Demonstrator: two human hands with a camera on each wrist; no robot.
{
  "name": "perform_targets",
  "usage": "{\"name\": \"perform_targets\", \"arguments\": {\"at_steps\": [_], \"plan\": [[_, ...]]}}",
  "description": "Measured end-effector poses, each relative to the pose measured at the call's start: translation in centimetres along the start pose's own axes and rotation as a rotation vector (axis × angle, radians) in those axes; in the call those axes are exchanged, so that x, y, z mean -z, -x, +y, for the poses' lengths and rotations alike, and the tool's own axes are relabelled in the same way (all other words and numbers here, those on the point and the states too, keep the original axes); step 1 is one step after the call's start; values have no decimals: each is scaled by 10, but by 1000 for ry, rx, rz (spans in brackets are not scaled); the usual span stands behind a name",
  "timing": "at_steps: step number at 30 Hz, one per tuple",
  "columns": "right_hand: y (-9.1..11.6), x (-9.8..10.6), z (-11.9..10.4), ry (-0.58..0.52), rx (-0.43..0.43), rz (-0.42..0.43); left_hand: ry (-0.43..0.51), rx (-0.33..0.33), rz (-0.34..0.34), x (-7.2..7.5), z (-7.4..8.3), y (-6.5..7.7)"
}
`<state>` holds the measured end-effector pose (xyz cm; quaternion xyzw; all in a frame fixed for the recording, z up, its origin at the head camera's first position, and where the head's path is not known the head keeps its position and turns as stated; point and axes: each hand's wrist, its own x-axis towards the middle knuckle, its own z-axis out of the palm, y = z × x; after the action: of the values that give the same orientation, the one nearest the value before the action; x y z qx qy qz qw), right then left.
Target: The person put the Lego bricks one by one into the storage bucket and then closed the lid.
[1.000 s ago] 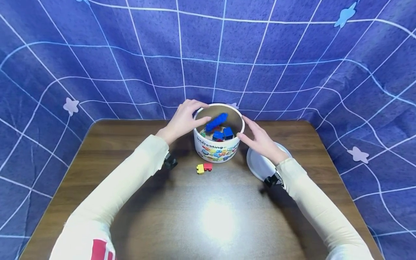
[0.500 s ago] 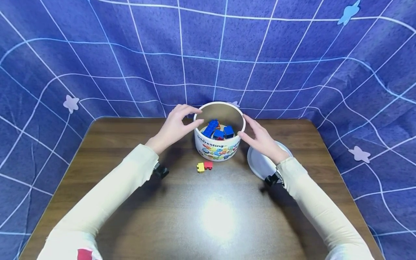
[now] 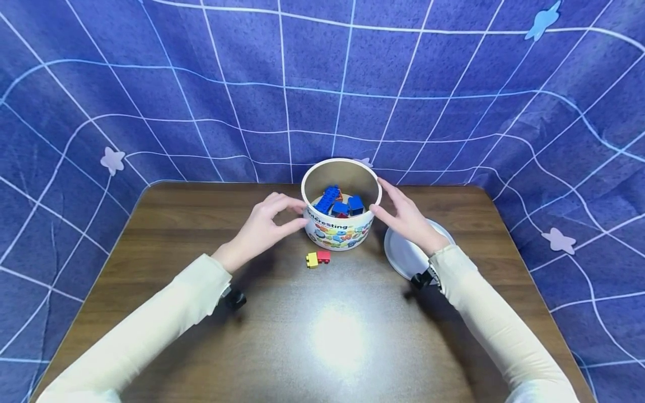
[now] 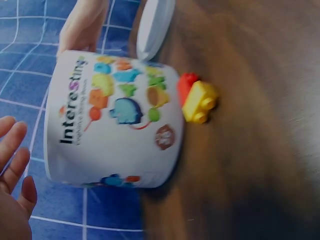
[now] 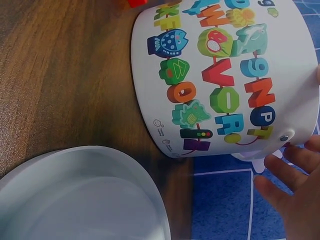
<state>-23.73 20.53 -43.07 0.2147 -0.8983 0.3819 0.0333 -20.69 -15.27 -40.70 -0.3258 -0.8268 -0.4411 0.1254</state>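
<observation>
A round white bucket (image 3: 336,238) with "Interesting" lettering and printed toy pictures stands upright near the back of the table. Inside it lie a long blue brick (image 3: 328,198), more blue bricks (image 3: 355,205) and some red ones. My left hand (image 3: 262,224) is beside the bucket's left wall, fingers extended; in the left wrist view a gap shows between hand and wall. Against the right side, near the rim, my right hand (image 3: 405,218) rests with spread, fairly straight fingers. In front of the bucket, a yellow brick (image 3: 312,260) and a red brick (image 3: 323,257) lie side by side.
A round white lid (image 3: 403,258) lies on the wooden table (image 3: 242,347) to the right of the bucket, partly under the right forearm. Behind the table hangs a blue gridded cloth (image 3: 312,112), which also runs along both sides.
My left hand has drawn out of the bucket's mouth and down to its outer left side. The long blue brick has dropped among the other bricks inside. The right hand has stayed put.
</observation>
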Motion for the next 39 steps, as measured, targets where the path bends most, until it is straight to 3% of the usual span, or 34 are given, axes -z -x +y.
{"name": "perform_targets", "arguments": {"at_steps": [7, 17, 26, 39], "plan": [[1, 1, 1, -3, -2, 1, -17, 65, -59, -13, -9, 31], [1, 2, 0, 7, -12, -12, -33, 242, -198, -47, -31, 60], [0, 3, 0, 4, -17, -17, -193, 290, -283, -68, -46, 63], [-1, 2, 0, 7, 4, -8, -236, 248, -297, -78, -49, 62]]}}
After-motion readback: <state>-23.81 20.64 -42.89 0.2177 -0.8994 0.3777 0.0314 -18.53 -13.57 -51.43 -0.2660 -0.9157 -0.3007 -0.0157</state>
